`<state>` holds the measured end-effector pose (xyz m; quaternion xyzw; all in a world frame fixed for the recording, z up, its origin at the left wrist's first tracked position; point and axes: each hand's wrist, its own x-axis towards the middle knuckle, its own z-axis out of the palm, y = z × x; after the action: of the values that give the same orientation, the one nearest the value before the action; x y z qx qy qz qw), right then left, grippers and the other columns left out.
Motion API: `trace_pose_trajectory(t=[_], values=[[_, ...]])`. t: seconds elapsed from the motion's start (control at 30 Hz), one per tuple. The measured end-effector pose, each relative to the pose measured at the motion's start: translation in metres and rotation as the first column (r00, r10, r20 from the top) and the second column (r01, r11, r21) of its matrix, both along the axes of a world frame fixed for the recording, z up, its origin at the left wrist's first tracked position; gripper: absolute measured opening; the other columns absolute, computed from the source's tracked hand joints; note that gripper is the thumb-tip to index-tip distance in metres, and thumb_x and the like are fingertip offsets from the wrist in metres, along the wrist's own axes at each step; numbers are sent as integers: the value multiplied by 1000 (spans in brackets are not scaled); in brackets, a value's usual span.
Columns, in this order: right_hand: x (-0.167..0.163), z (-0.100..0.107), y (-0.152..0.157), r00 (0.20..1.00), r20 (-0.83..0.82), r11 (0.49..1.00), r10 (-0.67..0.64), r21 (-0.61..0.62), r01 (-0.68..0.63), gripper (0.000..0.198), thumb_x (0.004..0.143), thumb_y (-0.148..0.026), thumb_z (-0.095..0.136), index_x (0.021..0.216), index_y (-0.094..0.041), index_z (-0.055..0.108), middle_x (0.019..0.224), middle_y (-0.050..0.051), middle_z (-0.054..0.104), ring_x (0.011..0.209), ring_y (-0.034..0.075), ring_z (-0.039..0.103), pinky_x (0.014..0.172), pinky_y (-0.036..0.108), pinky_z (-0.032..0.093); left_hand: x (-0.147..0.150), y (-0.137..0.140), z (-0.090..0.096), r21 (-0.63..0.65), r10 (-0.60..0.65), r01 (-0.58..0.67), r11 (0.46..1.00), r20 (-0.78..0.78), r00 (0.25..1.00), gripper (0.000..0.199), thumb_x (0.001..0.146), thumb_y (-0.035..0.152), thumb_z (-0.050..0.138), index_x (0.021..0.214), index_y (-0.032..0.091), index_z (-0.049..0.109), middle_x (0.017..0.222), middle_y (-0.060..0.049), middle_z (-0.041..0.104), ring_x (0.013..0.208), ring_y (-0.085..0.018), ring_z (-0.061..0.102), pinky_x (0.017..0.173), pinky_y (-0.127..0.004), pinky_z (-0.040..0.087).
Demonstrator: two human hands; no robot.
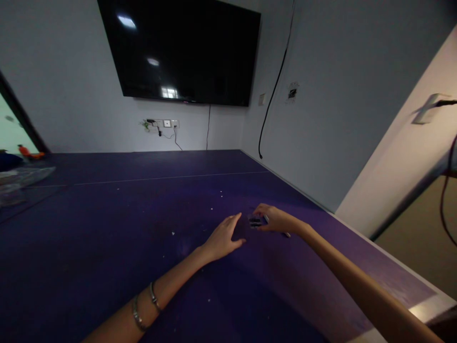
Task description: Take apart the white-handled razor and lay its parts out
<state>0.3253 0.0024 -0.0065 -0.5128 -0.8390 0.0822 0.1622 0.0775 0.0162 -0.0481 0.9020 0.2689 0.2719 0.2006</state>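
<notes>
My left hand [222, 239] is over the purple tabletop [117, 247], thumb and fingers apart and nothing between them. Just to its right, a small clear, flat piece with dark stripes [254, 221] sits between the thumb and fingers of my right hand [273, 219]. What kind of thing it is, I cannot make out. Beneath my right hand lies a thin, light-coloured stick-like thing [286, 234], mostly hidden, with its end showing below the wrist.
Small white scraps [173, 233] dot the tabletop. Clear plastic wrapping [24, 178] and an orange item [30, 152] lie at the far left. A black cable [273, 100] hangs down the right wall to the table's edge. A large screen [189, 52] hangs on the wall ahead, above sockets [167, 123].
</notes>
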Motion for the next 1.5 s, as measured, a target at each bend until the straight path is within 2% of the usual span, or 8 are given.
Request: trace_pose_trajectory(t=[0.1,0.2,0.27,0.37,0.53,0.73,1.23,1.5], values=[[51,2,18,987,42,987,-152,-40,154,44,67,-34,66,106,-14,61,102,10,61,90,22,58,79,31,46,-11,4,-5,-28,16,-16,999,-5,1000,64,80,35,56,136,19,29,140,-12,39,129,-23,35,107,-42,30],[99,-5,32,960,79,956,-270,-100,277,51,64,-31,66,111,-12,60,103,12,62,92,24,59,80,31,46,-24,11,-12,-44,49,-49,998,-3,999,59,82,35,52,135,18,32,138,-12,41,128,-23,37,107,-42,31],[122,-14,38,949,96,940,-300,-141,311,53,61,-28,68,112,-14,60,104,11,63,92,24,60,81,33,47,-32,16,-18,-46,68,-68,997,5,998,57,83,34,51,134,18,33,137,-12,43,126,-23,39,107,-42,31],[138,-29,43,948,101,929,-301,-194,315,57,58,-26,68,113,-14,59,105,12,63,93,25,59,81,33,47,-39,21,-23,-48,90,-90,995,12,996,55,83,34,50,134,19,34,135,-12,45,125,-23,41,106,-43,31],[144,-46,50,946,103,919,-308,-227,323,55,57,-22,66,111,-15,58,105,11,64,92,25,60,79,32,47,-45,24,-25,-57,112,-112,992,-6,994,53,84,34,49,133,17,35,134,-13,45,125,-23,41,106,-43,32],[147,-55,55,946,104,915,-308,-240,325,55,58,-19,64,112,-17,58,105,9,65,93,24,61,78,31,48,-49,25,-30,-66,117,-120,991,-37,992,53,85,35,47,134,15,35,135,-13,45,124,-21,42,106,-40,32],[142,-51,51,956,24,915,-293,-284,287,68,56,-16,63,123,-19,53,116,10,62,98,26,60,80,35,50,-53,23,-29,-68,105,-108,992,-55,993,49,86,35,45,132,21,39,132,-10,48,122,-21,44,104,-40,34],[139,-47,48,944,35,905,-329,-274,326,72,55,-17,65,125,-17,52,121,11,59,104,27,58,85,32,48,-53,23,-29,-60,104,-108,992,-59,993,49,85,34,46,132,20,40,132,-10,48,122,-21,44,104,-39,34]])
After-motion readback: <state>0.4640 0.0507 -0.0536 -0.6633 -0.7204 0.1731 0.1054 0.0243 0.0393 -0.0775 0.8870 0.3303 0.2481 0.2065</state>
